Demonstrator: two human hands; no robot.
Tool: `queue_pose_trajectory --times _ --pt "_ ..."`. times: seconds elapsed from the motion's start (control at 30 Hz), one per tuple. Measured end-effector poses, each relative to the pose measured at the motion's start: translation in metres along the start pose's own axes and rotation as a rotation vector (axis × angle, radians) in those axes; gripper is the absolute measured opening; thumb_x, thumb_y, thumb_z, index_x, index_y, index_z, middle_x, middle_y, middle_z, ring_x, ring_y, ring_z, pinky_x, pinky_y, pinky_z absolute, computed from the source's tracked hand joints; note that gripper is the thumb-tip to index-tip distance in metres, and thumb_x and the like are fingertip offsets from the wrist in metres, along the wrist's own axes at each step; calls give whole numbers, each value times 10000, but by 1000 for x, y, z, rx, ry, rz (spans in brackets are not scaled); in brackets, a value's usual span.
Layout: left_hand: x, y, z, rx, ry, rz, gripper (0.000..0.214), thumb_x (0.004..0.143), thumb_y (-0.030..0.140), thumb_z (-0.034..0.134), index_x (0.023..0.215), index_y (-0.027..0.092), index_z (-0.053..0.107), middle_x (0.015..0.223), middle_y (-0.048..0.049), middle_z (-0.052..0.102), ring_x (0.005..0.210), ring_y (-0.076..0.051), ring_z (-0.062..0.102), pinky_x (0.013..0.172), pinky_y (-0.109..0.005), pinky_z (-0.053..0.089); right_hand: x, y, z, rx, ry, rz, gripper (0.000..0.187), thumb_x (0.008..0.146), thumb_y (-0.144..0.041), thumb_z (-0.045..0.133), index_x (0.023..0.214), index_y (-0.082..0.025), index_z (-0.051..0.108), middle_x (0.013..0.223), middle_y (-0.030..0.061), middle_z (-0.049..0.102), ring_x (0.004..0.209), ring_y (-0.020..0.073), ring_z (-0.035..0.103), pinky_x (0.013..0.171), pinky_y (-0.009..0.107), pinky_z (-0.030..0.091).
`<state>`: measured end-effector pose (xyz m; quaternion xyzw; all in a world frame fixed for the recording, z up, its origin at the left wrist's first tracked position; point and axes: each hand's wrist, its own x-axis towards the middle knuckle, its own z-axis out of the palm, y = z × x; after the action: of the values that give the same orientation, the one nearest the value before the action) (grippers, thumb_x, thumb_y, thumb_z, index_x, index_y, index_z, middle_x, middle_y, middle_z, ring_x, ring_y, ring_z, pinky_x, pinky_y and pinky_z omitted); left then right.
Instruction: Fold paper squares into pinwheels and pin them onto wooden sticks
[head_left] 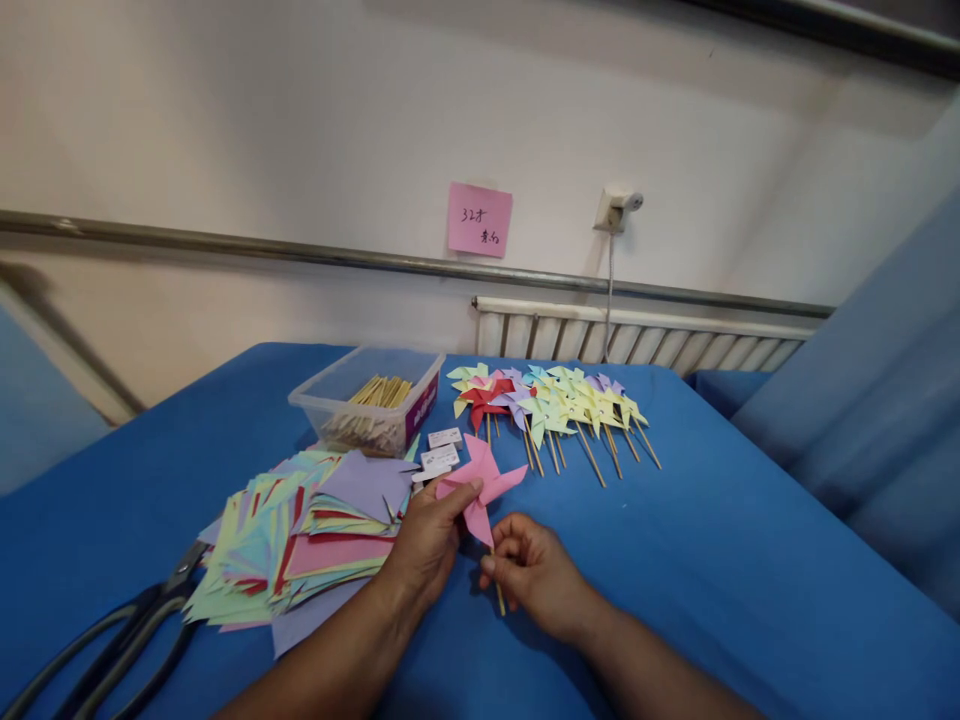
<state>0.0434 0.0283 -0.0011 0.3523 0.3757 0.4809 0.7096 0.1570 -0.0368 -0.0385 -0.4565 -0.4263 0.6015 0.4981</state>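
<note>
- Tablecloth [720,560], blue, runs under everything and spreads out on all sides of the clear tub [341,408], which is the landmark here.
- Paper pile [300,530], on the near side of the tub: loose, fanned sheets in several colours. A passing left forearm could drag the edge and scatter them.
- Finished pinwheels [551,412], right of the tub, heads overlapping; pulling one out carelessly could bend its neighbours.
- Black scissors [154,600], nearer than the tub and to its left, just beside the paper; a knock there could push the sheets askew.
- Left hand [427,535], nearer than the tub and to its right, closed on the pink pinwheel [489,488] with the thumb over the paper — too hard a press might crease a blade.
- Right hand [540,575], farther right, loosely curled, thumb and forefinger pinching the pinwheel's stick [500,598]. A twist or tug could loosen the head.
- Small white boxes [439,458], by the tub's near right corner — close enough to the left hand to be nudged.
</note>
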Motion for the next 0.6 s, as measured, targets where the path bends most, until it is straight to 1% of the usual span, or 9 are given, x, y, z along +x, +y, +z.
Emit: queue_pose_trajectory --times 0.07,0.17,0.27,0.33,0.47,0.6 --pt "0 0 1 18 1 31 149 636 234 747 713 157 645 587 40 602 540 -90 512 548 -203 385 0 1 1 9 3 0 391 634 -501 712 753 -195 500 544 -46 609 355 58 419 385 180 314" --pt "-1 1 3 43 10 40 166 629 246 754 715 146 653 570 37 594 527 -86 500 542 -204 385 1 2 2 15 16 -11 391 631 -509 712 736 -196 502 540 -50 606 355 58 427 393 184 333" --pt "-2 2 7 30 8 32 189 634 255 758 758 150 661 640 22 630 592 -98 538 605 -213 421 2 1 1 15 47 -29 400 636 -525 704 716 -189 504 536 -42 610 345 54 419 386 182 324" --pt "-3 3 7 -6 -23 14 191 664 282 739 779 151 662 689 6 646 638 -109 558 642 -225 438 4 -1 -1 9 78 -53 401 647 -529 696 702 -180 507 544 -28 618 344 50 412 382 179 312" --pt "-2 1 1 -52 -112 -42 167 730 318 681 743 156 644 711 -7 638 662 -120 572 644 -241 452 7 -3 -5 0 152 -99 391 665 -521 691 692 -175 510 569 -7 640 337 48 404 366 180 285" --pt "-2 -1 -3 23 -125 -52 181 715 306 693 818 163 653 812 -34 654 756 -154 599 672 -257 462 11 -3 -9 14 186 -117 387 678 -522 684 714 -175 517 574 -3 648 336 52 414 364 182 295"
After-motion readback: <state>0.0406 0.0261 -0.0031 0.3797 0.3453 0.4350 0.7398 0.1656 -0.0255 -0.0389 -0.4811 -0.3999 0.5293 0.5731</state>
